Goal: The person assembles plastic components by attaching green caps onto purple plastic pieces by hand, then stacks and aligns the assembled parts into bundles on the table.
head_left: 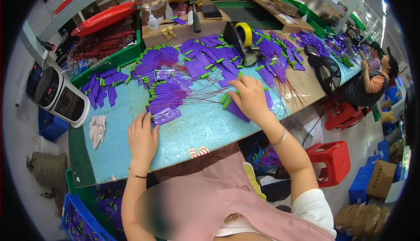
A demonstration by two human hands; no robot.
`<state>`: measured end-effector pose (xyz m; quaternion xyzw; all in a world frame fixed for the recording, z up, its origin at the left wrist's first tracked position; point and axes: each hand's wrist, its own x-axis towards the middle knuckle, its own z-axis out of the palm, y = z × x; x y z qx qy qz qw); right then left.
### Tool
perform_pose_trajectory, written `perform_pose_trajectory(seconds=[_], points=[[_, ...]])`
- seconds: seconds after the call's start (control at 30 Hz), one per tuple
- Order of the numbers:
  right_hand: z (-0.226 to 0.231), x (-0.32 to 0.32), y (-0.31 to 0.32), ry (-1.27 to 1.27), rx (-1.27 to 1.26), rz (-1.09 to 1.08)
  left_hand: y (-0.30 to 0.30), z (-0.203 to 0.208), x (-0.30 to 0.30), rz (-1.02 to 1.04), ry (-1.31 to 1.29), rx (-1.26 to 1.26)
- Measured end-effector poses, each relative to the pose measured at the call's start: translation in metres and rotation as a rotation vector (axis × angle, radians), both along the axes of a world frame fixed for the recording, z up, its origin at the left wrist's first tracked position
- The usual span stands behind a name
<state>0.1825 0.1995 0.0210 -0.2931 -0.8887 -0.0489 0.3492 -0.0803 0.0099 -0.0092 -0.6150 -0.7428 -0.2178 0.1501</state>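
My left hand (143, 138) lies flat with its fingers stretched out. Its fingertips are beside the near end of a row of thin purple pieces (164, 93) with green tips and thin red wires. My right hand (250, 99) is over a smaller group of the same purple pieces (236, 110), thumb and forefinger apart by their green tips. The palm hides part of that group. Red wires (204, 97) stretch across the blue mat between the two groups.
Heaps of purple pieces (210, 57) cover the far side. A yellow tape roll (244, 34) stands there. A white heater (63, 97) and crumpled cloth (97, 129) are left; a black fan (324, 72) and red stool (329, 162) are right. Two people sit further along the bench.
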Motion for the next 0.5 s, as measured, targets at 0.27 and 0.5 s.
perform_pose_trajectory(seconds=[0.27, 0.5], points=[[-0.013, -0.027, 0.057, -0.371, -0.267, -0.095, -0.012, -0.01, 0.016, -0.076, -0.488, 0.104], [0.024, -0.048, -0.017, 0.507, -0.768, 0.271, -0.015, 0.0, 0.032, -0.133, -1.098, 0.156]])
